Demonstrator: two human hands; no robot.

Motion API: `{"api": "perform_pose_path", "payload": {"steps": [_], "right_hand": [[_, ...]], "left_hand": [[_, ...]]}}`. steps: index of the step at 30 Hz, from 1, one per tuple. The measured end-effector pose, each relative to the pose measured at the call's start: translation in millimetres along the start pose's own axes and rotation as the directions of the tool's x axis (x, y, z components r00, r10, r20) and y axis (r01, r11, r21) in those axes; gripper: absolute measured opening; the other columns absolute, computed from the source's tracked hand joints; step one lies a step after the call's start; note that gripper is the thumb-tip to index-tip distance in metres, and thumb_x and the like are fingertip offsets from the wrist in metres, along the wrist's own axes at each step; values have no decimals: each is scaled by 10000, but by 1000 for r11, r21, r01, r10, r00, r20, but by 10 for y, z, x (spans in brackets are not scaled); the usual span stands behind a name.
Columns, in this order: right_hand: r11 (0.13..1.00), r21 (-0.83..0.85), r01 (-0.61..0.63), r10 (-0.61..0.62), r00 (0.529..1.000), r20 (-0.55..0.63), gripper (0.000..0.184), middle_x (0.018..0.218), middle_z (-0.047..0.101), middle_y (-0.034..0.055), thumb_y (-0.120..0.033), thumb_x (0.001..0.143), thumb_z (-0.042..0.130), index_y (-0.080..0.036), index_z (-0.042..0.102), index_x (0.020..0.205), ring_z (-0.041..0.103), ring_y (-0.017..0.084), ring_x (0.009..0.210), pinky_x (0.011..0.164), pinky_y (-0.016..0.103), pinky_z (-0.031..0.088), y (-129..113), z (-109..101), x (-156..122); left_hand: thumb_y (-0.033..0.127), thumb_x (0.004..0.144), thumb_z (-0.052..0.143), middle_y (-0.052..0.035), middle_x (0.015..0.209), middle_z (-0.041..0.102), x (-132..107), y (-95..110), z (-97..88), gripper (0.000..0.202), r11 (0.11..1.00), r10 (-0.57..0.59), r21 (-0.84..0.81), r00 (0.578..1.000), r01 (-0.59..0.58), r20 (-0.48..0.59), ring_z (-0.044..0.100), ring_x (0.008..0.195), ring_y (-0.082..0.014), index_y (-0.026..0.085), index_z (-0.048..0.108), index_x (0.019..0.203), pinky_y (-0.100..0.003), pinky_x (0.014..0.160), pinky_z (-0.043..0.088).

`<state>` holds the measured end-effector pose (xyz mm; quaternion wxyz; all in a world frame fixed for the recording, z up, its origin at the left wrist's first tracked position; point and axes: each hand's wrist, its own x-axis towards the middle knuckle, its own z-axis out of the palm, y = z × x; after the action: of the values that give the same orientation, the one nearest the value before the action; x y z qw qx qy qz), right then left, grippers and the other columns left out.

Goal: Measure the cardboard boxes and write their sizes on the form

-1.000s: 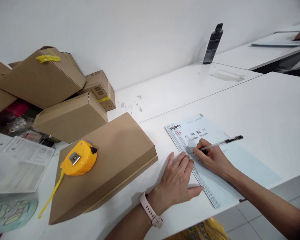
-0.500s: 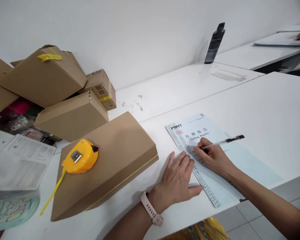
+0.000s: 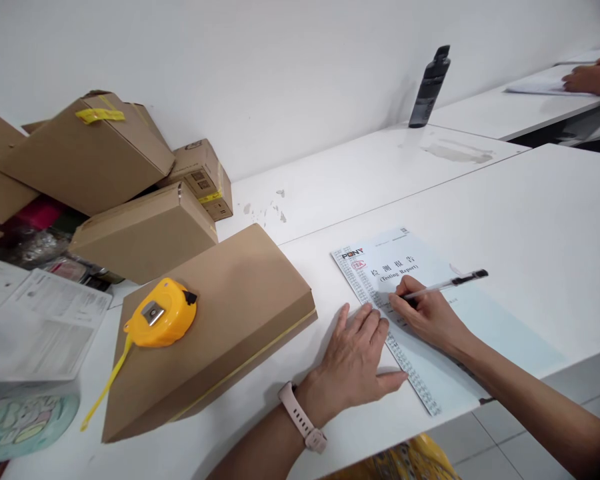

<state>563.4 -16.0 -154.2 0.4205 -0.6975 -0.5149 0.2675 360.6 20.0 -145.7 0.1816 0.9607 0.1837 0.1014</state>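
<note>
Pen (image 3: pixel 445 285) gripped over a report booklet (image 3: pixel 480 317)

We see the booklet lying on the white counter (image 3: pixel 510 220), right of the centre of the frame, its pale blue cover printed "Testing Report". Our right hand (image 3: pixel 427 320) rests on the cover with its fingers closed around the pen, which slants so that its black cap end points to the right; we cannot make out the writing tip. Our left hand (image 3: pixel 355 363) lies open and palm down at the booklet's left edge, fingers spread, the thumb reaching that edge; a pink wristband (image 3: pixel 300 417) circles the wrist.

Left of centre, a yellow tape measure (image 3: pixel 165 313) sits on a flat cardboard box (image 3: pixel 240 293), with some tape pulled out. More boxes (image 3: pixel 90 157) are piled at the upper left, above printed papers (image 3: pixel 50 327). A dark bottle (image 3: pixel 430 90) stands at the upper right, and another person's hand (image 3: pixel 593 79) rests on papers at the far right edge.
</note>
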Motion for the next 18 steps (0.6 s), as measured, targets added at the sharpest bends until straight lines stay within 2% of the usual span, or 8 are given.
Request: {"api": "perform_pose_path", "payload": {"steps": [9, 11, 13, 15, 18], "right_hand": [[1000, 20, 7, -6, 998, -62, 311, 586, 398, -52, -401, 920, 600, -259, 441, 694, 365, 137, 540, 492, 290, 318, 10, -11, 8], [999, 33, 20, -16, 994, -106, 279, 619, 463, -36, -434, 937, 592, -258, 490, 747, 416, 149, 559, 502, 293, 358, 36, -33, 19], [999, 4, 47, -46, 989, -143, 212, 736, 598, 4, -452, 954, 581, -255, 572, 876, 514, 175, 628, 546, 308, 420, 76, -58, 37], [991, -73, 116, -125, 982, -144, 175, 951, 697, 53, -403, 972, 547, -263, 625, 1042, 625, 219, 782, 652, 339, 493, 125, -81, 59], [938, -243, 247, -274, 958, -82, 322, 1195, 706, 70, -214, 962, 444, -302, 653, 1191, 657, 272, 1066, 839, 395, 528, 190, -95, 90]], "left_hand": [[570, 932, 620, -180, 1501, 541, -7, 10, 7, 729, 1000, -3, 10, 1000, 3, 5, 366, 1494, -324, 71, 444, 1434, -569, 1269, 210], [573, 933, 617, -174, 1504, 540, -13, 11, 10, 733, 1000, -1, 12, 1000, 1, -7, 367, 1495, -318, 76, 434, 1440, -569, 1268, 214], [574, 935, 611, -175, 1510, 537, -18, 2, 13, 730, 1000, -2, 8, 1000, 2, -15, 365, 1499, -314, 91, 426, 1450, -563, 1268, 214], [575, 938, 604, -179, 1506, 542, -20, -20, 27, 721, 1000, 3, 3, 1000, -3, -21, 369, 1499, -315, 105, 428, 1455, -560, 1267, 217], [573, 929, 617, -181, 1479, 567, -15, -43, 68, 715, 1000, 17, 11, 999, -16, -49, 398, 1482, -326, 98, 450, 1437, -575, 1253, 256]]}}
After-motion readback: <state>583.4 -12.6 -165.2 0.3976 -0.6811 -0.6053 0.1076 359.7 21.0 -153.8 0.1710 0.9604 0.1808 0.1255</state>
